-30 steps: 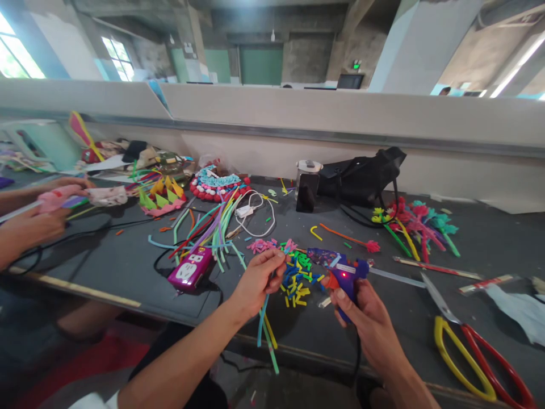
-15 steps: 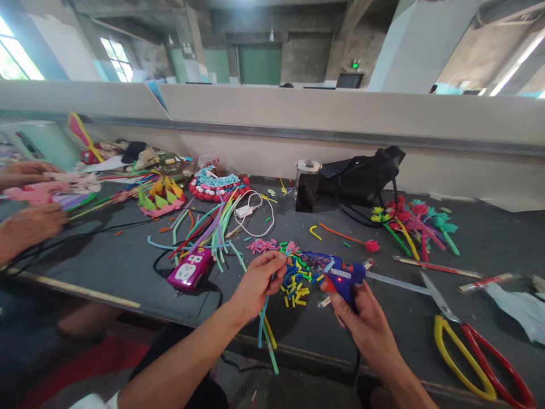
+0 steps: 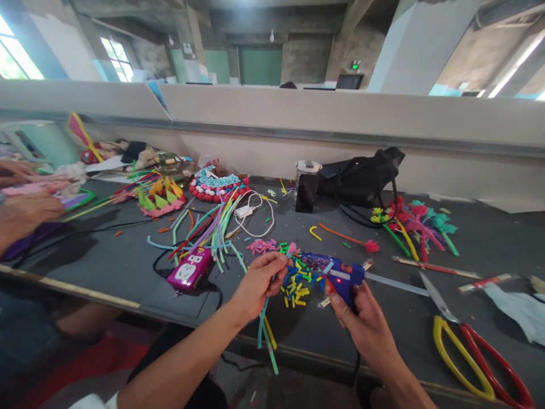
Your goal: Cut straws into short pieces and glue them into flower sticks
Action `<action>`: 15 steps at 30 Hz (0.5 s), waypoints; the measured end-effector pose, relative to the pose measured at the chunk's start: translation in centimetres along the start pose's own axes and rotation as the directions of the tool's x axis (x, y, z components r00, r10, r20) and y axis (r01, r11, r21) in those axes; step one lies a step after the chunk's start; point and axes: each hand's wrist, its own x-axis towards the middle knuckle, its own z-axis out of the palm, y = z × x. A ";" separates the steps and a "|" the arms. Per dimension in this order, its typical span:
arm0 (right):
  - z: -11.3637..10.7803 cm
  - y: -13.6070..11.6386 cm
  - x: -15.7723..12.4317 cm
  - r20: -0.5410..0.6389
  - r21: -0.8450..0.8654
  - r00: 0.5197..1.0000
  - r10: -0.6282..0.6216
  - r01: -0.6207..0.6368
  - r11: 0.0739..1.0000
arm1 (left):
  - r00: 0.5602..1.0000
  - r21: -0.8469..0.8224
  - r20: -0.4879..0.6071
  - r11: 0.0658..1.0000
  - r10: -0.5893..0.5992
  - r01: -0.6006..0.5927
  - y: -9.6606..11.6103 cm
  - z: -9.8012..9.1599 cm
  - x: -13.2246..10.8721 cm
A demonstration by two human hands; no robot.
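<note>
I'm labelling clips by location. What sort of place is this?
Probably a craft workshop: the right hand holds a hot glue gun, cut pipe-cleaner pieces lie heaped on the dark worktable, and large scissors lie to the right.

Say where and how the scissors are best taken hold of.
Best, I'd judge, by the yellow handle and red handle of the scissors, from the near side: both loops lie there, with the blades pointing away. The right hand is nearest, but it holds the glue gun.

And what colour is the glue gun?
The glue gun is mostly blue; it shows best in the head view.
</note>
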 end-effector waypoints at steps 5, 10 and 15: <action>0.0 -0.1 0.0 0.040 -0.009 0.999 0.022 -0.021 1.000 | 1.000 0.000 0.002 1.000 0.000 0.000 -0.1 -0.1 0.1; 0.0 0.0 0.1 0.021 -0.021 1.000 0.012 -0.012 1.000 | 1.000 -0.001 -0.003 1.000 -0.006 0.006 0.0 0.0 0.1; 0.0 0.2 0.2 0.013 -0.025 1.000 -0.011 0.012 1.000 | 1.000 0.003 -0.003 1.000 -0.004 0.004 0.1 0.1 0.0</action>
